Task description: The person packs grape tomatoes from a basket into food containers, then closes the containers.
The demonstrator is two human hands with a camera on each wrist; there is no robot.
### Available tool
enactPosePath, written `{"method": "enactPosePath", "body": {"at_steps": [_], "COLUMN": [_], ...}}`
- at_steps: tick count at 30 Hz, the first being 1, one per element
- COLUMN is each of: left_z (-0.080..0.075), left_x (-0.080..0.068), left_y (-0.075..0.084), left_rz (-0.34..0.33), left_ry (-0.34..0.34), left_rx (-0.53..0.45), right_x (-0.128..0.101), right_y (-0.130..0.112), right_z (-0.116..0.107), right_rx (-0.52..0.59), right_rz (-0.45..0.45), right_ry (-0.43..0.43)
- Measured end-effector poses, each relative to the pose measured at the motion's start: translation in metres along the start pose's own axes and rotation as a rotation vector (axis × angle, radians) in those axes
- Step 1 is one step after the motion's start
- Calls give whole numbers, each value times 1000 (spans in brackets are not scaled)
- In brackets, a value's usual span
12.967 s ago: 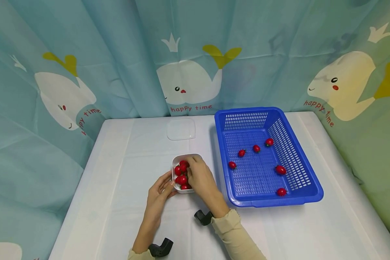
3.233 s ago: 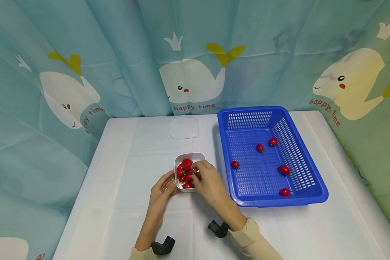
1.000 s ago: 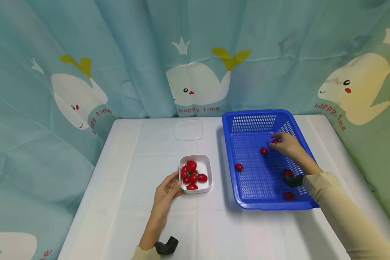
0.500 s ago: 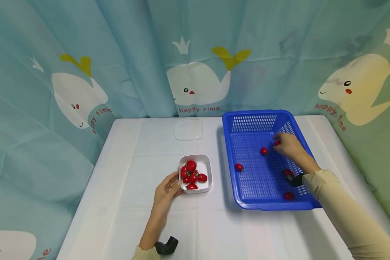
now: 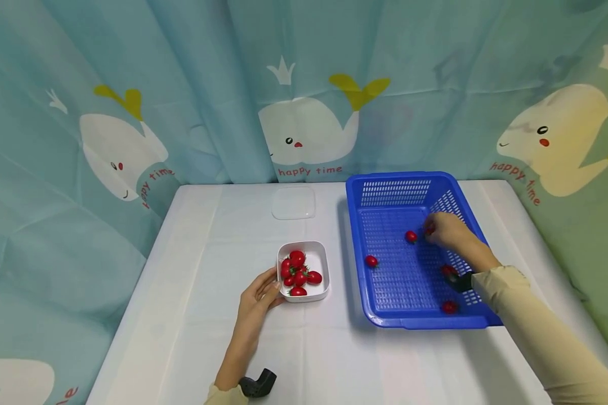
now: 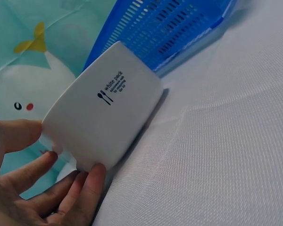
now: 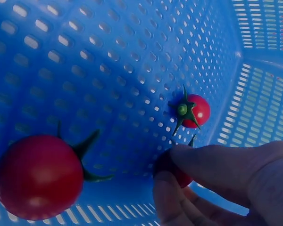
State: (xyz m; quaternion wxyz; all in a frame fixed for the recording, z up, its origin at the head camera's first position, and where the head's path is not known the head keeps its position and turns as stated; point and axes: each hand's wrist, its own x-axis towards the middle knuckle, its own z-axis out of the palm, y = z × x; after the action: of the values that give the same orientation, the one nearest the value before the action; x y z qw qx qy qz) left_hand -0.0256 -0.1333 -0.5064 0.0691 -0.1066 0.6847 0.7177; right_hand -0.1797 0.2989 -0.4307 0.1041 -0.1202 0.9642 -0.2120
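My left hand [image 5: 255, 301] holds the near-left corner of a small white plastic container [image 5: 317, 259], thumb at the rim and fingers against the side and lower edge. Printed lettering shows on the container's wall in the left wrist view. Several cherry tomatoes [image 5: 297, 258] lie in it, mostly on its left side. Inside the blue basket [image 5: 385, 312], my right hand [image 5: 450, 232] pinches a cherry tomato [image 7: 166, 165] between thumb and fingers; the hand largely covers it in the head view. Another tomato [image 7: 200, 111] with a green calyx sits just beyond the fingertips.
More loose cherry tomatoes lie in the basket: one by the left wall [image 5: 371, 261], one near the front right [image 5: 450, 307], and one partly behind the right wrist mount [image 5: 457, 281]. A clear lid [image 5: 293, 203] lies at the back of the white-covered table [image 5: 208, 242].
Since the earliest frame, one tomato has left the basket and the right hand has gone from container to basket. Over the last second its fingers closed round a tomato. The left hand stays put.
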Motion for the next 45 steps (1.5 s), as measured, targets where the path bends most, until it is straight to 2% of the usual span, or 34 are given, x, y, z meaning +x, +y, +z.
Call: {"method": "enactPosePath", "body": {"at_steps": [9,13,18,24,36,45], "left_z": [-1,-3,-3,-3,-4,-4], "left_x": [1,2,2,3,2,3], "left_y": [0,-1,-1,-1,1,0], "left_rz": [7,18,25,11,16,11], "left_ry": [-27,-27,-31,-28,-27,-27], "left_rx": [-12,-13,2,1,-5,-11], "right_x": [-2,-2,-6,-10,-16,-25], "right_y": [-1,-2,-7,-8,-13,-31], "right_z": [0,-1,-7,-11,-10,-9], "right_rx": [22,66,249,486,694,894], "right_rz": [10,35,126,226,225,212], "right_ry": [-29,-72,-154,-189,-232,-181]}}
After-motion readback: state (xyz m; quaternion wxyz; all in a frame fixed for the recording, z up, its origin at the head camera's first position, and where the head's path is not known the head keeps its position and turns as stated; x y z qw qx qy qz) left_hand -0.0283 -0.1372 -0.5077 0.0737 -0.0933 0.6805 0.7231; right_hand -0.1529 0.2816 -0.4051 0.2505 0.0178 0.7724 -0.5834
